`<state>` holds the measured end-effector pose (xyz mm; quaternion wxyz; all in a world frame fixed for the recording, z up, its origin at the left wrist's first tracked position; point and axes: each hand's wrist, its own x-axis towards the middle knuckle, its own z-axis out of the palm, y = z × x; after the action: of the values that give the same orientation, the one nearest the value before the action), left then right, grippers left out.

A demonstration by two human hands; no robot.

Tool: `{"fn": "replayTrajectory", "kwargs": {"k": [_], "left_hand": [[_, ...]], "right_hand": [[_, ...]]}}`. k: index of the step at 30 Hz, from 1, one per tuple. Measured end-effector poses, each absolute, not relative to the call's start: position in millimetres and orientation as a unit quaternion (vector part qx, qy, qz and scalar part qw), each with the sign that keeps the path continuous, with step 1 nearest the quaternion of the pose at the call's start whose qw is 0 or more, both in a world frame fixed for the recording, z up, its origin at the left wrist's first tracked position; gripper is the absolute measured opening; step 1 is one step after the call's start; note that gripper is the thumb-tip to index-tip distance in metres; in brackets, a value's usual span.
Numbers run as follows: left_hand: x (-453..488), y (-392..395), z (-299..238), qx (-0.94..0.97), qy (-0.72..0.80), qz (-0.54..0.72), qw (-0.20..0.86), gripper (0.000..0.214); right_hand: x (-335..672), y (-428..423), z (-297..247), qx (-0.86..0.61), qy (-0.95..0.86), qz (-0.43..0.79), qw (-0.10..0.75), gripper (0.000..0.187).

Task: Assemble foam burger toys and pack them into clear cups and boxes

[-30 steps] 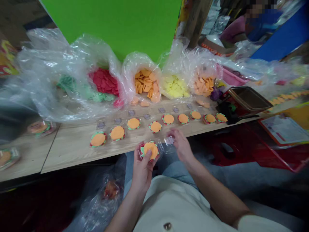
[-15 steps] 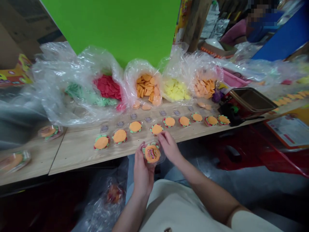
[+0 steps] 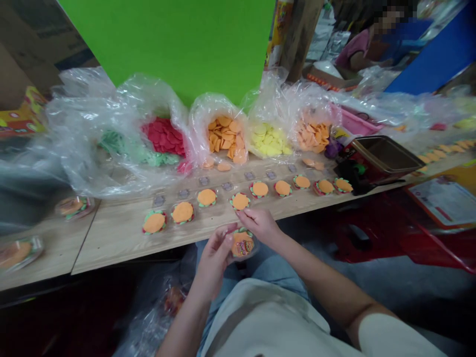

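Note:
A small clear plastic case point(image 3: 242, 244) with an orange, green and red stacked disc toy inside and a printed sticker on its lid sits between both hands, just below the table's front edge. My left hand point(image 3: 213, 258) grips its left side, fingers curled. My right hand point(image 3: 260, 225) presses on its top and right edge, fingers closed on it. Above the hands, a row of several open cases with orange discs point(image 3: 240, 201) lies on the wooden table point(image 3: 111, 238).
Clear bags of green point(image 3: 126, 148), red point(image 3: 163, 136), orange point(image 3: 225, 136), yellow point(image 3: 269, 140) and orange point(image 3: 312, 135) discs line the table's back. A brown tray point(image 3: 386, 156) stands at right. Closed cases point(image 3: 72, 206) lie at left. Another person sits far back right. A plastic bag point(image 3: 163, 307) lies below.
The case's lid has come down over the orange toy, now showing its sticker. Both hands have drawn the case down off the table edge toward my lap.

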<state>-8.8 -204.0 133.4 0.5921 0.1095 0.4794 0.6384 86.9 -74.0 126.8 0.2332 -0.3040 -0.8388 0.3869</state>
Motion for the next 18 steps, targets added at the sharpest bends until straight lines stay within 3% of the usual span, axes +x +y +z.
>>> {"fn": "replayTrajectory", "kwargs": {"k": [4,12,15,18], "left_hand": [[-4,-195,134,0.091,0.497,0.685,0.524,0.032],[12,-181,140,0.054,0.442,0.755,0.481,0.03],[10,-181,140,0.047,0.424,0.748,0.508,0.031],[0,-188,136,0.053,0.451,0.717,0.529,0.033]], "right_hand": [[81,-79,129,-0.366,-0.805,0.362,0.297,0.042],[77,-95,95,-0.475,-0.604,0.486,0.416,0.041],[80,-92,90,-0.47,-0.622,0.471,0.412,0.041],[93,-92,95,-0.456,-0.694,0.432,0.352,0.039]]}}
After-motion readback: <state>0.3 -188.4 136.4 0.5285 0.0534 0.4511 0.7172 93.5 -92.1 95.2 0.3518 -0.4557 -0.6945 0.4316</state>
